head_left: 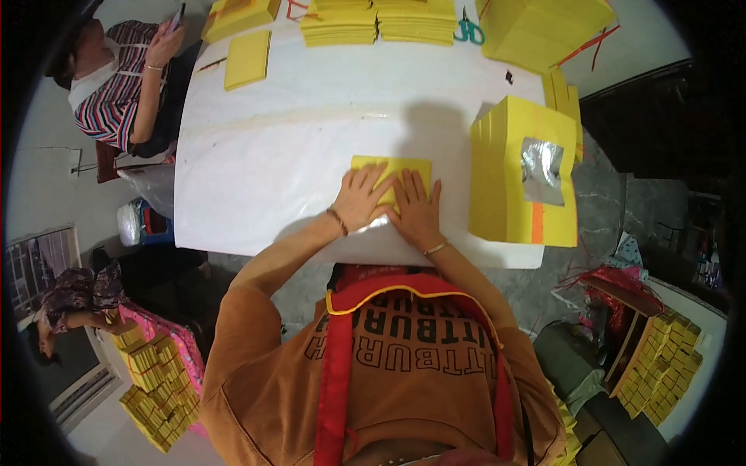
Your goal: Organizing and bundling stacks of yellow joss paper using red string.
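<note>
Paper (396, 164), yellow and squarish, is lying at the middle of the near side of a white table (256, 175). The left hand (360, 198) is resting flat across its left part, fingers spread and grasping nothing; the right hand (418, 210) is likewise lying flat and unclenched over its right part, the outermost finger reaching past the right edge. A small silvery patch (378, 223) is showing between the palms. The paper's layers are not showing clearly enough to count. To the right, a bulky yellow stack (493, 171) is standing near the table's edge, carrying a silvery panel (542, 167) and an orange strip (538, 223). Along the far side, further yellow stacks (339, 29) are sitting beside green-handled scissors (470, 31), and a thin yellow packet (248, 60) is lying at the far left. Beyond the table's left edge, a person (109, 105) in a striped top is holding up a phone (177, 19). Off the table, heaps of small yellow packets (159, 380) are lying at the near left and near right.
</note>
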`<state>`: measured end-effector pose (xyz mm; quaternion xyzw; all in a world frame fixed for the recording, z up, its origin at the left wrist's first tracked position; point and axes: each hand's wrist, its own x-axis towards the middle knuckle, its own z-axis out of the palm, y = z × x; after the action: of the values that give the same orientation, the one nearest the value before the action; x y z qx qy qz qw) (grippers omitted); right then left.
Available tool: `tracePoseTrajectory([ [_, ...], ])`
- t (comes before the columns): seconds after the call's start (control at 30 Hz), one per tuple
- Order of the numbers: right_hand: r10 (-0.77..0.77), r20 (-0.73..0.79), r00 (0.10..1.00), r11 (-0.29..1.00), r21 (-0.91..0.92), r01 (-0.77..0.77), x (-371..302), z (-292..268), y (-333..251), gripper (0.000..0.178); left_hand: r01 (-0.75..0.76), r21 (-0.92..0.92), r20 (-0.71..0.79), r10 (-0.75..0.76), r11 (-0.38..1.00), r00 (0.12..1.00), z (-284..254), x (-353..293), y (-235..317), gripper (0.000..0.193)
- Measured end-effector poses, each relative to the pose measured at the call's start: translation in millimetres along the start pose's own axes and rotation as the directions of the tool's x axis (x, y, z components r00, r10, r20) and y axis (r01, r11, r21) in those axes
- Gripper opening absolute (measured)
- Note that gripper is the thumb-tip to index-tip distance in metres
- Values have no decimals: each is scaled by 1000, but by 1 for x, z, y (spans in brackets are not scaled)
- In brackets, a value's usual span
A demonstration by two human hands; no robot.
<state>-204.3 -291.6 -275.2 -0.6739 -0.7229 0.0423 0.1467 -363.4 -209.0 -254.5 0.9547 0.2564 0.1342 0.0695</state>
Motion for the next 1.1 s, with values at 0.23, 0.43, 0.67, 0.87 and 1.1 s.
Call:
tracePoseTrajectory([
  [0.23,3,-16,1000,1000,5,-3,-1,-4,-3,60,-131,4,219,127,991,967,-30,-7,19,59],
  [0.43,80,11,997,845,530,-73,-1,-9,20,63,-169,191,187,134,967,973,-19,-6,23,56],
  [0.67,236,-48,971,792,588,-164,-38,-25,42,61,-144,184,45,138,972,989,-7,4,14,47],
  [0.87,186,-99,977,859,499,-113,-44,-22,45,54,-49,-31,-92,46,998,995,-54,53,-15,49],
  [1.1,162,1,987,922,356,-152,-39,-32,40,47,-80,212,-313,145,974,939,-20,201,-85,43],
])
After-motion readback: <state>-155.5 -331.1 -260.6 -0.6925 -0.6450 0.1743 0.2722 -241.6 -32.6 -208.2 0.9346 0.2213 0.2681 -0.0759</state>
